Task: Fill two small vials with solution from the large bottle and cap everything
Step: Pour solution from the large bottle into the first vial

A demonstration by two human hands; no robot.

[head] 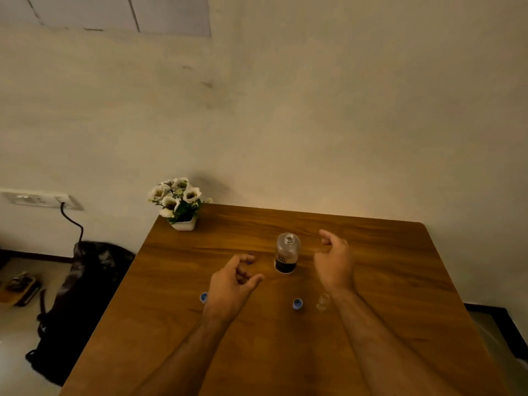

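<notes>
The large clear bottle (pixel 287 252) with a dark label stands uncapped at the middle of the wooden table (pixel 400 281). My left hand (pixel 233 284) hovers to its left with loosely curled fingers. A small blue thing (pixel 249 262) peeks out just past the fingertips, and the thumb is apart from it. My right hand (pixel 334 261) is to the right of the bottle, fingers relaxed and holding nothing. Two blue caps lie on the table, the left cap (pixel 203 297) and the middle cap (pixel 297 304). One small clear vial (pixel 323 302) stands beside my right forearm.
A white pot of artificial flowers (pixel 180 204) sits at the table's far left corner by the wall. A dark bag (pixel 80 295) leans on the floor to the left, below a wall socket (pixel 40 200) with a cable.
</notes>
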